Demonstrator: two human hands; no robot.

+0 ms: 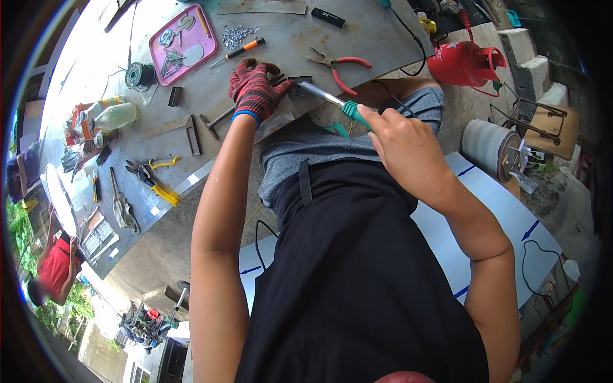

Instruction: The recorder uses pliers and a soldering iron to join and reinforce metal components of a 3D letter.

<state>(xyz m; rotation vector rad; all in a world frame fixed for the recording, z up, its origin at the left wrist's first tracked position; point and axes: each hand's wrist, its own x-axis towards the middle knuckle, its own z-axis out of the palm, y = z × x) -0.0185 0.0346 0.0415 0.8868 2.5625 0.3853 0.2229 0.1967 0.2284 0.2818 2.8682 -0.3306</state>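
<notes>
My left hand (257, 89), in a red-and-black knitted glove with a blue cuff, rests at the table's near edge. Its fingers are closed on a small dark metal piece (301, 80), mostly hidden by thumb and fingers. Bare, my right hand (408, 143) grips the green handle of what looks like a soldering iron (327, 97). The silver barrel points up and left, its end at the dark piece; contact cannot be told. Beside the glove lies a small hammer (217, 122), its handle running toward the wrist. Red-handled pliers (335, 62) lie just beyond the barrel.
On the metal table (274, 29) are a pink tray (184, 45), small metal bits (237, 35), a screwdriver (239, 51), a wire spool (139, 75), yellow-handled cutters (153, 179) and bottles (115, 117). A red gas cylinder (463, 64) stands right. Another person (59, 271) is at far left.
</notes>
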